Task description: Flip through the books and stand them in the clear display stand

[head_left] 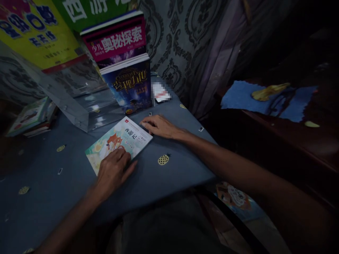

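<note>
A thin paperback picture book point(106, 141) lies shut and slanted on the cloth-covered table, its pale cover showing an orange cartoon figure and Chinese title. My left hand point(113, 167) rests on the lower part of its cover, fingers bent downward and thumb held out to the side. At the book's upper right edge is my right hand point(160, 126), palm down, fingers loosely extended and touching or just over that edge. Neither hand is wrapped round anything that I can see. The left fingertips are partly hidden behind the knuckles.
Behind the book, a clear acrylic rack point(79, 114) holds upright books, with a dark blue book point(129, 84) in front. More books point(31, 118) are stacked at left. A blue cloth point(238, 97) lies on dark furniture at right; another picture book point(238, 201) lies below the table.
</note>
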Motion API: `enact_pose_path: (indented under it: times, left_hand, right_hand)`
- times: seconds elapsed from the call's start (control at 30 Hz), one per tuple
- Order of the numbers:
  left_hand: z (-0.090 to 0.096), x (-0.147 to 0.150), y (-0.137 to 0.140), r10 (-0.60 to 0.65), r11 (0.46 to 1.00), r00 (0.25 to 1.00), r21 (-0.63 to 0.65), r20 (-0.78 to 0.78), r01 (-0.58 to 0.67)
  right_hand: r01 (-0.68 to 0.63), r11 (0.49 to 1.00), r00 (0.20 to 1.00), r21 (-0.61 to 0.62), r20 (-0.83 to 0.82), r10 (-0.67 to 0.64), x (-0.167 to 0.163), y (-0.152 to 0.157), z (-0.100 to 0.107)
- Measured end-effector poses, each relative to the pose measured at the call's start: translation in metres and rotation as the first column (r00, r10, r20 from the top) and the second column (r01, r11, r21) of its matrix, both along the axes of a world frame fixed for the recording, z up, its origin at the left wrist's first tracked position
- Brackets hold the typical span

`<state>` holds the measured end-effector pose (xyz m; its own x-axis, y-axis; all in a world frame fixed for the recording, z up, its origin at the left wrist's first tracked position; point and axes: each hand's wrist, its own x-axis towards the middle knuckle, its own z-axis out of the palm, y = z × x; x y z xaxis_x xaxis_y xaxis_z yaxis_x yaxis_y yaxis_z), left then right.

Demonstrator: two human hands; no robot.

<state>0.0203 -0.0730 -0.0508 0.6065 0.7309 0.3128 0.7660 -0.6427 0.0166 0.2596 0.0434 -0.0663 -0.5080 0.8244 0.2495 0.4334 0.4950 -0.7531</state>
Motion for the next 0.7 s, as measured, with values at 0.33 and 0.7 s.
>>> enact_pose_path:
  times: [0.33,0.7]
  left_hand:
    - [0.012,0.069,0.025,0.257,0.953,0.877,-0.045,-0.406,-0.300]
    - [0.020,0.082,0.025,0.268,0.938,0.825,-0.062,-0.498,-0.342]
  right_hand:
    - [-0.015,0.999,0.999,-0.029,-0.030,0.014,0.000,0.002,0.001]
    - [-0.035,0.999,0.997,0.036,-0.061,0.038,0.003,0.005,0.000]
